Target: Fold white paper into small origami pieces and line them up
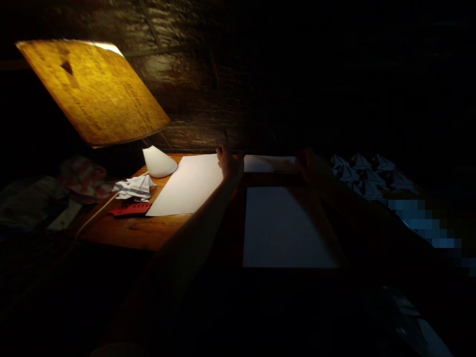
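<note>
Between my two hands a narrow piece of white paper (269,164) lies near the back of the wooden table. My left hand (231,164), its fingers curled, grips the paper's left end. At the right end, my right hand (311,164) is closed on the paper in deep shadow, its fingers only faintly visible. Closer to me is a flat white sheet (284,228), partly shaded on its right. Another large white sheet (186,186) lies under the lamp's light, left of my left hand, with my forearm across its edge.
A lamp with a yellow shade (96,94) and white base (159,162) stands at left. Near it are a folded striped paper piece (134,188), a red object (131,209) and a white cord (97,214). Several folded paper pieces (366,174) sit at right. A dark wall rises behind.
</note>
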The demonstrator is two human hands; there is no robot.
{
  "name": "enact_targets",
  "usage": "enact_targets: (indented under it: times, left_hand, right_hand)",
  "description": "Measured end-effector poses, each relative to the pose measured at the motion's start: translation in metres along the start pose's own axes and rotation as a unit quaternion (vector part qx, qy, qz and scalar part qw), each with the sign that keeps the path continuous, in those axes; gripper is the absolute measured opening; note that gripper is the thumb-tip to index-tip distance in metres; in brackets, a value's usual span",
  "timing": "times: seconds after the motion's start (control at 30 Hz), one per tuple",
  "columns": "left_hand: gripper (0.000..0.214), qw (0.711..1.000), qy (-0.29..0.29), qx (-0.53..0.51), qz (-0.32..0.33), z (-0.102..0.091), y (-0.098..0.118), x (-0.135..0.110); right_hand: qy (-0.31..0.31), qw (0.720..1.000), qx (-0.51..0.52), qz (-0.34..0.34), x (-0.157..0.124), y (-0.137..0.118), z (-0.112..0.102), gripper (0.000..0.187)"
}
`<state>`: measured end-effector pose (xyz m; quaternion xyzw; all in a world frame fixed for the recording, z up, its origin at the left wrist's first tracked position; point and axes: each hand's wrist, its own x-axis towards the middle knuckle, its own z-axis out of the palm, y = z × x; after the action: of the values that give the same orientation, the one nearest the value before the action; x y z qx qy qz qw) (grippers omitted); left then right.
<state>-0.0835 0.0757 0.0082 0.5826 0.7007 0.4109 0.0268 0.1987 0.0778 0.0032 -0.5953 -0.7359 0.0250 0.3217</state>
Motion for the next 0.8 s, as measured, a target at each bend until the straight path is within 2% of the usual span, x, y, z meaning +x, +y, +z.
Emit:
enact_targets:
  times: [0.07, 0.17, 0.3, 0.47, 0.6, 0.7, 0.8]
  left_hand:
    - [0.039, 0.998, 0.041, -0.032, -0.044, -0.002, 0.005, -0.002]
    - [0.037, 0.997, 0.060, -0.041, -0.038, -0.007, 0.014, -0.006]
    - [0.042, 0.994, 0.080, -0.063, -0.037, -0.012, 0.022, -0.010]
    - [0.042, 0.995, 0.063, -0.073, -0.033, -0.013, 0.026, -0.012]
    - [0.033, 0.997, 0.055, -0.059, -0.018, -0.011, 0.025, -0.013]
    - [0.029, 0.996, 0.060, -0.058, 0.010, -0.011, 0.023, -0.013]
    - [0.021, 0.993, 0.049, -0.075, 0.074, -0.011, 0.023, -0.013]
  right_hand:
    - [-0.019, 0.999, 0.004, -0.044, 0.010, -0.004, 0.006, 0.027]
    - [-0.034, 0.996, 0.010, -0.084, 0.023, -0.011, 0.017, 0.026]
    - [-0.041, 0.995, 0.017, -0.088, 0.033, -0.014, 0.037, 0.025]
    - [-0.072, 0.993, 0.019, -0.091, 0.036, -0.011, 0.053, 0.030]
    - [-0.084, 0.992, 0.020, -0.090, 0.034, -0.011, 0.051, 0.030]
    - [-0.035, 0.995, 0.025, -0.088, 0.030, -0.012, 0.043, 0.035]
    - [0.015, 0.993, 0.036, -0.107, 0.020, -0.009, 0.027, 0.038]
